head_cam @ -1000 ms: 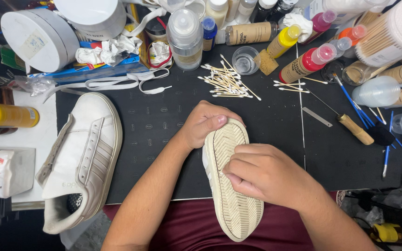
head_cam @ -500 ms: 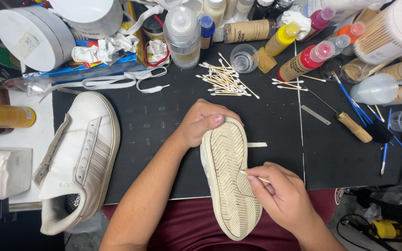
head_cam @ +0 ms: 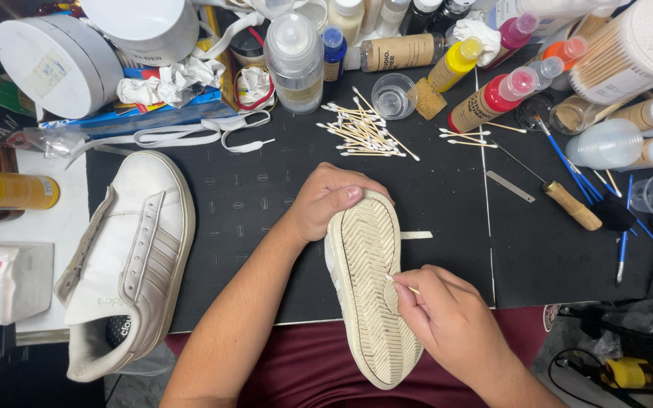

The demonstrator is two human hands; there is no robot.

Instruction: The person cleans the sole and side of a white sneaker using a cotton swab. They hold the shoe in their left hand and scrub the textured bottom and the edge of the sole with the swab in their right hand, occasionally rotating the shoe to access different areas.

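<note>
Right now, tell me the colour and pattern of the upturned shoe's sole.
Cream sole with dark herringbone grooves; head view.

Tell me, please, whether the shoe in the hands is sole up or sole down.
Sole up: the shoe's ribbed tread faces the camera, the left hand holds its toe, and the right hand presses a thin stick onto it.

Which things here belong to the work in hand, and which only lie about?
In hand: left hand grips upturned shoe; right hand presses thin stick on its sole.

Lying about: second shoe, cotton swabs, paint bottles, brushes, laces.
</note>
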